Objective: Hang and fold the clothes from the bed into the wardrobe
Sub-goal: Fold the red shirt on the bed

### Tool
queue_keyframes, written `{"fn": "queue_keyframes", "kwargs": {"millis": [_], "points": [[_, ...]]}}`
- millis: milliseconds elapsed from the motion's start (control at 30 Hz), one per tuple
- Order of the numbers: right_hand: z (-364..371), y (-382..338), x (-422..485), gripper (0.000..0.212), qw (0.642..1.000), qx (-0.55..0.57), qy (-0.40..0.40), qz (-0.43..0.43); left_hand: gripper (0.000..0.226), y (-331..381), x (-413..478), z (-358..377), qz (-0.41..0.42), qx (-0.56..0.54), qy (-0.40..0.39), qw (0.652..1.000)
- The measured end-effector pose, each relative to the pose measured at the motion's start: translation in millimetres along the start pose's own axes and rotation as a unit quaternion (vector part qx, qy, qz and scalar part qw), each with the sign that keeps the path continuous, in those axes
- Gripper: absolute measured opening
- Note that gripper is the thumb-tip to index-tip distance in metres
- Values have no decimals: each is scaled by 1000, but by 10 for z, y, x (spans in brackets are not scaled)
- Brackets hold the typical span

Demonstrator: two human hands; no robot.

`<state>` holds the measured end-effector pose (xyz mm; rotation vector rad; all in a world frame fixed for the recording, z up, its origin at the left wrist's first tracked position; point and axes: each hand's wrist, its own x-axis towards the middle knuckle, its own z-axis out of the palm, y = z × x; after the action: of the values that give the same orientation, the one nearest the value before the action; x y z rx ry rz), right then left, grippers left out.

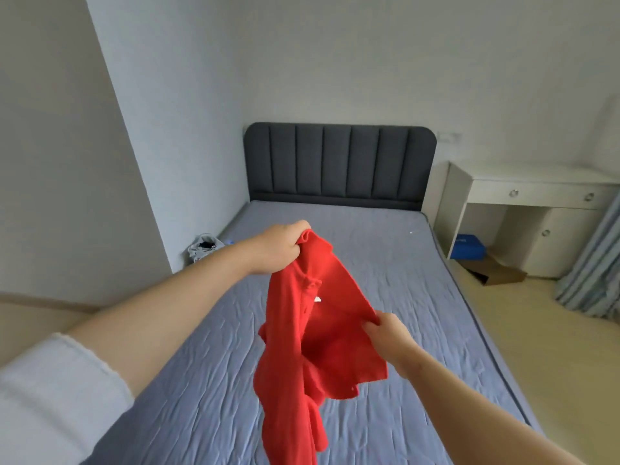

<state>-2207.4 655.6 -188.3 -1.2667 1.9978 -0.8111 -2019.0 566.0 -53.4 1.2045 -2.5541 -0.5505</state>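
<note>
A red knitted garment [312, 333] with buttons hangs in the air above the bed [419, 297]. My left hand [280, 246] grips its top edge, held high and far out. My right hand [389, 337] pinches another edge of it, lower and to the right. The rest of the red cloth droops down between my arms toward the blue-grey sheet. The wardrobe is not in view.
A dark grey padded headboard [339, 162] stands at the far end. A small grey-white bundle [204, 246] lies at the bed's left edge by the wall. To the right are a white desk [536, 182], a blue box [468, 246], a flat cardboard piece [500, 273] and a striped curtain [593, 263].
</note>
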Motion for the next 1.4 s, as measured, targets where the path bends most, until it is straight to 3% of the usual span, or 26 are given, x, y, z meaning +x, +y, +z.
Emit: {"fn": "queue_keyframes", "kwargs": {"millis": [133,267,333,433,600,633,700,800,900,967,1033,1167,1233,1267,1333,1400], "points": [[-193,-191,59,14,990,116,56,53,24,-183,16,-62,-33,82,-7,996],[-369,-464,68,23,944,315,36,91,18,-217,121,-52,-16,63,28,997],[-446,-582,84,25,914,395,25,95,16,-202,161,0,-18,-18,48,999],[-518,-704,117,28,903,423,17,78,25,-130,189,120,-63,-193,57,978],[-526,-813,117,27,900,433,19,48,38,61,242,313,-151,-483,27,862],[-525,-823,115,27,897,438,20,47,40,90,248,341,-158,-504,11,849],[-519,-852,105,28,894,445,21,46,43,127,239,392,-165,-489,-27,856],[-486,-902,81,24,899,435,27,35,42,156,210,465,-162,-435,-77,882],[-438,-939,46,23,920,390,22,9,26,174,199,508,-136,-346,-97,923],[-422,-941,40,26,933,360,19,-11,17,179,208,523,-118,-270,-81,952],[-419,-932,27,30,934,356,15,-29,14,160,202,513,-116,-252,-54,959],[-405,-946,-33,31,915,395,-11,-83,14,95,170,460,-99,-299,-6,949],[-376,-958,-33,18,915,382,50,-118,16,99,148,431,-100,-362,12,927],[-363,-950,-23,19,925,347,91,-129,20,101,131,414,-106,-403,15,909],[-339,-900,11,41,958,211,146,-126,18,97,96,377,-113,-457,13,882],[-287,-857,3,52,985,73,125,-94,17,72,73,365,-94,-463,-3,881]]}}
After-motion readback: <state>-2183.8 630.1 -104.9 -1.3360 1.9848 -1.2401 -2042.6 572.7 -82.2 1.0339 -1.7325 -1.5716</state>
